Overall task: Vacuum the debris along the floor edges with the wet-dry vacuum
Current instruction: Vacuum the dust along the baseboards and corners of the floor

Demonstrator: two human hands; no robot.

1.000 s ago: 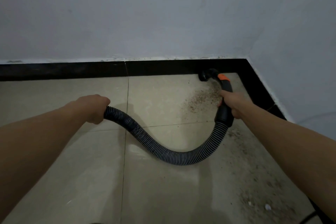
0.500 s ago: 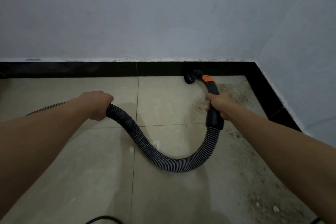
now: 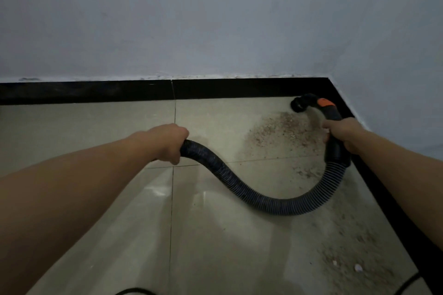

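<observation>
1. Head view: right hand (image 3: 341, 135) clenched on the nozzle (image 3: 299, 104) handle; left hand (image 3: 167, 143) clenched on the hose (image 3: 239, 187).
2. Debris (image 3: 280, 129) lies at 7 o'clock of the nozzle, near the corner.
3. Keep the nozzle low; sweep slowly along the skirting (image 3: 215, 90).

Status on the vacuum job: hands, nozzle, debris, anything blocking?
Left hand gripping hose; right hand on black handle. Nozzle at floor near the corner. Debris patch beside it, more along right baseboard. Nothing blocking.
</observation>
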